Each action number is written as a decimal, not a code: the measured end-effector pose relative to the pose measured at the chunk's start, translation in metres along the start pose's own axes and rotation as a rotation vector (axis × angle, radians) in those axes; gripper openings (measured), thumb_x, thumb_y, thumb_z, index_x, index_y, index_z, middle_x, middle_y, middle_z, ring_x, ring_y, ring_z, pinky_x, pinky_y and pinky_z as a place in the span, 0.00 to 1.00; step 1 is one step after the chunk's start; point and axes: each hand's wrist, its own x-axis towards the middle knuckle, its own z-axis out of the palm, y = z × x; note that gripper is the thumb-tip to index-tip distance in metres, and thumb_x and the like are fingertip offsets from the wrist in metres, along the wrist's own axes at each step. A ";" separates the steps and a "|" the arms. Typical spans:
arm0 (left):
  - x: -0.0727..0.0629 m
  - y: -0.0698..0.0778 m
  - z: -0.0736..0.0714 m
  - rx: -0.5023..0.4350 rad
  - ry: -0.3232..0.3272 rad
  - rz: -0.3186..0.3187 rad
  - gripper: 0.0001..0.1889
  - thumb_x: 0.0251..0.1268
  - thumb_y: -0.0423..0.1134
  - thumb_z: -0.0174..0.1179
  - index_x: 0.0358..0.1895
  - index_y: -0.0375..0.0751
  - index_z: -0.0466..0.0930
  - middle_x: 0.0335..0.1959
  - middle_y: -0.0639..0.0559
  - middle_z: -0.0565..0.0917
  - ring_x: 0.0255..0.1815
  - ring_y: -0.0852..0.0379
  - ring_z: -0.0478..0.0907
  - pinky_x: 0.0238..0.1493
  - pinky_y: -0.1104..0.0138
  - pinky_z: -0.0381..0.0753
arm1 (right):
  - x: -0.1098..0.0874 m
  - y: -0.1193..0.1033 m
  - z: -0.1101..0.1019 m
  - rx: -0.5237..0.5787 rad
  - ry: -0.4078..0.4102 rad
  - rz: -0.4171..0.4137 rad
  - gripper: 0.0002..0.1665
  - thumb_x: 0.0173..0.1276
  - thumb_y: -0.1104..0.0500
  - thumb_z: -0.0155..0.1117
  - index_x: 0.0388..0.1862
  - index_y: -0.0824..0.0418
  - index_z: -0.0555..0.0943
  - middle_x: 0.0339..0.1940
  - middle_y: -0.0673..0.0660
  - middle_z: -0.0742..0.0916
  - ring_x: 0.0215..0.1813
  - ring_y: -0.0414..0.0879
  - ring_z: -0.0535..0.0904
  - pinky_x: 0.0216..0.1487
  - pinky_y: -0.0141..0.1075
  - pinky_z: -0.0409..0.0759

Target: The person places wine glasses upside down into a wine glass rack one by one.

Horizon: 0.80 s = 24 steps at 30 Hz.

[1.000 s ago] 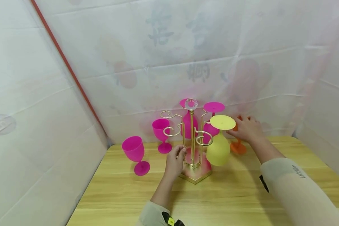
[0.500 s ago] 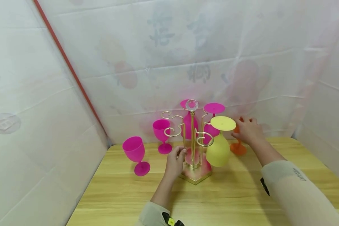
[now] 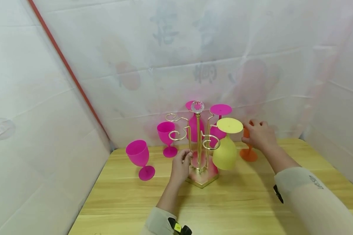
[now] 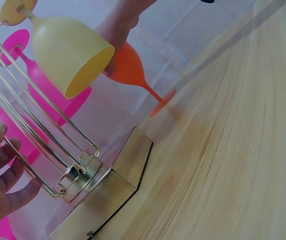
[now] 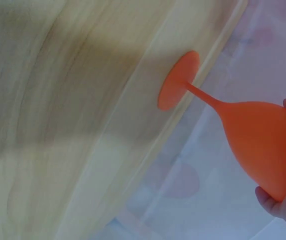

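My left hand (image 3: 180,166) grips an upright rod of the gold wire rack (image 3: 202,180), which has a crystal ball (image 3: 197,107) on top. The fingers curl round the rod in the left wrist view. To the rack's right, my right hand (image 3: 260,135) holds an orange goblet (image 5: 255,137) by its bowl, thumb and fingers on opposite sides. That goblet is upright, its foot (image 5: 179,80) close over the table. A yellow goblet (image 3: 225,153) hangs upside down on the rack's right side. Behind it, two pink goblets hang inverted, one at centre (image 3: 195,127), partly hidden by rods.
Two more pink goblets stand on the wooden table (image 3: 117,202) left of the rack, one nearer (image 3: 137,152) and one farther back (image 3: 166,132). Bare curled hooks (image 3: 177,134) stick out from the rack's left and front. A pale sheet (image 3: 153,85) hangs behind the table.
The orange goblet, in my right hand, has shifted slightly right and nearer relative to the rack. My left hand keeps its grip on the rod. The head view has shifted a little.
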 end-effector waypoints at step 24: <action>-0.006 -0.004 0.004 -0.002 -0.007 -0.037 0.10 0.73 0.41 0.55 0.42 0.38 0.82 0.37 0.41 0.85 0.33 0.57 0.77 0.32 0.73 0.77 | -0.011 -0.001 0.006 0.001 0.018 0.038 0.38 0.58 0.45 0.70 0.66 0.54 0.71 0.61 0.68 0.71 0.54 0.77 0.67 0.46 0.70 0.71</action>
